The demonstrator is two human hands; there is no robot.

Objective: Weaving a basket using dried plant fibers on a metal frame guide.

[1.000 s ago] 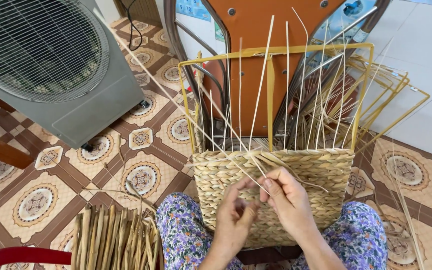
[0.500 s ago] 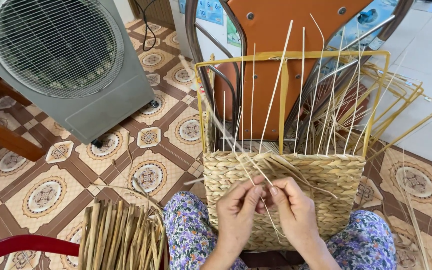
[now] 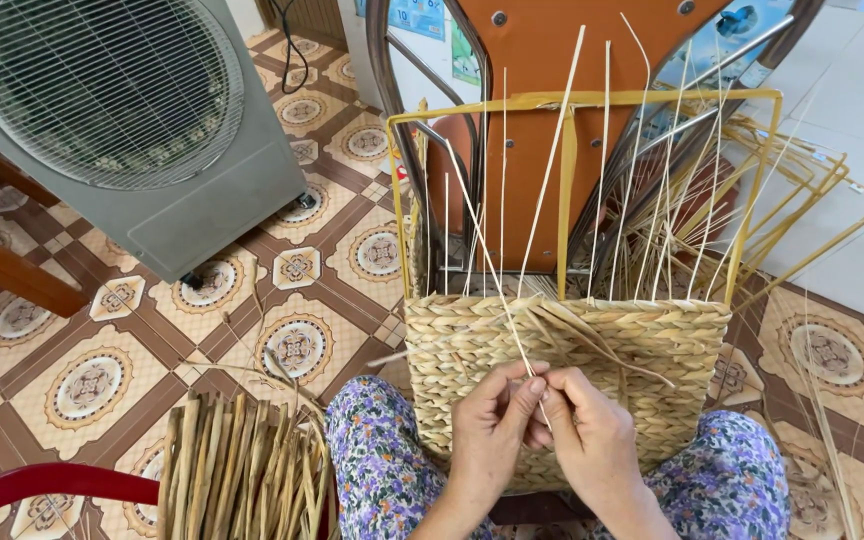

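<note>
— Where is the basket (image 3: 562, 370) now?

— On the person's lap, near the bottom middle, its woven wall facing us and a yellow frame (image 3: 592, 100) rising from it toward the far side, with thin stakes (image 3: 552, 170) standing up inside.

— And the hands?

— Both meet at the wall's near face. The left hand (image 3: 492, 430) and right hand (image 3: 592, 440) are closed narrowly, fingertips pinching one pale strand (image 3: 497, 275) that runs up and to the left.

— Which step would you say?

— Weaving a row, I judge: the strand is being tucked between stakes. The next move likely calls for a firm pull to seat it snugly (without bending the stakes).

— Anything else close by?

— A bundle of reeds (image 3: 242, 470) lies near left; a fan (image 3: 122, 110) stands far left on the tiled floor (image 3: 92, 380).
</note>
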